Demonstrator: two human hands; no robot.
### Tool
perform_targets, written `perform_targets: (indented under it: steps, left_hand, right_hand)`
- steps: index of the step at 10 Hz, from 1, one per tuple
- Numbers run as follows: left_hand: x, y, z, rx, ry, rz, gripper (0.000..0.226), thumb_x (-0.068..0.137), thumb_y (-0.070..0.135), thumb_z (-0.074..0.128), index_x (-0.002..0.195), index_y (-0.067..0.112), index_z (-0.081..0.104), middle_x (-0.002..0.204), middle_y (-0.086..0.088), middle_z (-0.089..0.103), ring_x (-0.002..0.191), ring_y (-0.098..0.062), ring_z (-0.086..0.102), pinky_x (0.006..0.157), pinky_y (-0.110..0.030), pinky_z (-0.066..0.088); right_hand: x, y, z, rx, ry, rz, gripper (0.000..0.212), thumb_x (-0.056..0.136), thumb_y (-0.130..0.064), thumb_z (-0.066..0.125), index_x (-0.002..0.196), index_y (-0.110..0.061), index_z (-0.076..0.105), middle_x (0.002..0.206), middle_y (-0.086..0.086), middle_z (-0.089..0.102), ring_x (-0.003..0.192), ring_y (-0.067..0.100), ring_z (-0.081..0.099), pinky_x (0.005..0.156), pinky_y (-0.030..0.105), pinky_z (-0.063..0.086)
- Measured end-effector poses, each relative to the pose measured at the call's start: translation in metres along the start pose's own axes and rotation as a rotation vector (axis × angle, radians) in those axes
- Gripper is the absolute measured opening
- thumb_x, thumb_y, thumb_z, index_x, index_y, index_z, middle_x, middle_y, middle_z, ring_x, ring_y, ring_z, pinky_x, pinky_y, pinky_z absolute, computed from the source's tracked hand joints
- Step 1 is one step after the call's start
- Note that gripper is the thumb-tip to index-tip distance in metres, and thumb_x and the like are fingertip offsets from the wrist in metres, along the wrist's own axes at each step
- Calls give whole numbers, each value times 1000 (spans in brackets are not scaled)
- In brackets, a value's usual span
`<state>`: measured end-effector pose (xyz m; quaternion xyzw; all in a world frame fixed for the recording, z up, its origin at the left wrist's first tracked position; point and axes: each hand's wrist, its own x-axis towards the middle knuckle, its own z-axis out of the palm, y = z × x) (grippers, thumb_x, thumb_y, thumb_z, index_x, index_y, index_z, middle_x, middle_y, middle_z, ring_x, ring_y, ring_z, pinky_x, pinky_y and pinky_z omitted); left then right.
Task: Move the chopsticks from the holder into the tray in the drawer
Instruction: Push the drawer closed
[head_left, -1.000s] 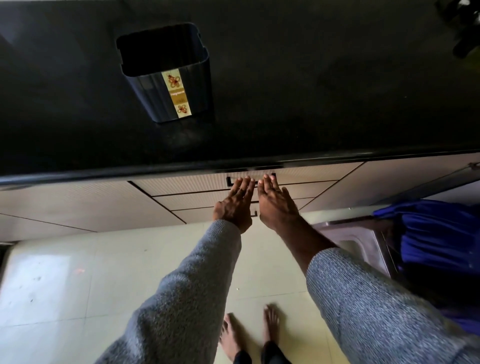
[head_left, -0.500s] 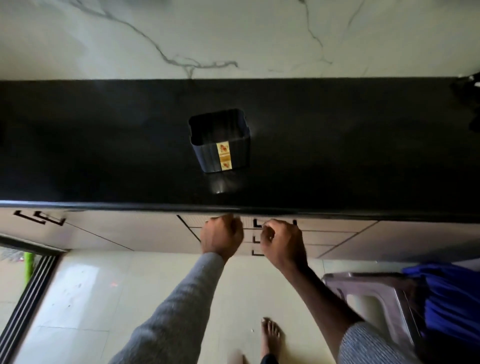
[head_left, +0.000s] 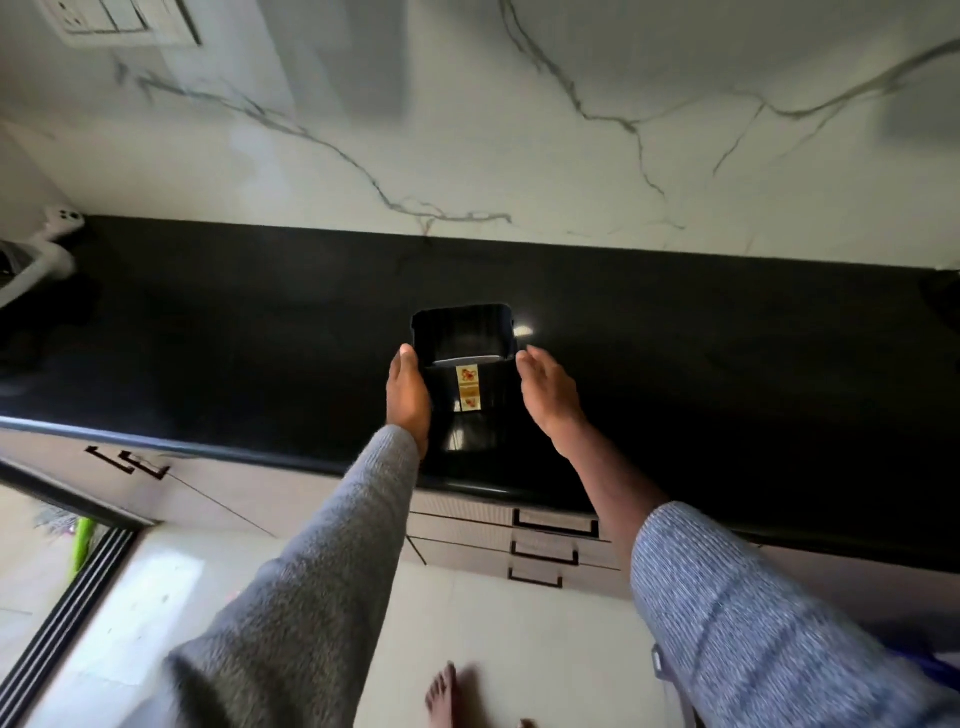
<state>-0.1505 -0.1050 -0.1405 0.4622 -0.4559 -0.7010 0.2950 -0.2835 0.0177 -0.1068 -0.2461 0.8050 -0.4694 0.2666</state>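
Both hands have been raised from the drawer fronts (head_left: 555, 525) to flank the upright holder (head_left: 464, 364), left hand (head_left: 409, 397) touching its side, right hand (head_left: 550, 395) open just beside, neither closed.

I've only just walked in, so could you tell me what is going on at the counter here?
A person is reaching both hands to a black holder standing on the black countertop. The left hand lies against its left side; the right hand is open beside its right side. No chopsticks show in it. The drawers below are shut.
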Motion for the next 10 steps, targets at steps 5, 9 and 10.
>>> perform_targets:
  steps: [5,9,10]
  left_hand:
    - [99,39,89,204,-256,-42,81,69,84,45,124,29,69,118,0,73,112,-23,68,104,-49,50]
    - [86,81,105,521,-243,100,62,102,59,38,148,19,49,151,-7,50,141,-28,44,118,-41,33]
    - [64,102,106,677,-189,303,65,105,54,35,160,20,27,167,-4,23,154,-26,21,126,-42,16]
  right_hand:
    - [94,-14,-50,183,163,225,46,102,-48,41,133,-19,57,133,8,58,120,30,57,105,50,47]
    - [103,-28,-72,64,226,221,42,105,-40,37,132,-13,55,127,12,60,106,26,57,93,36,44]
    - [92,-41,-77,-99,336,84,45,104,-35,40,139,-8,51,136,14,58,125,30,56,104,40,44]
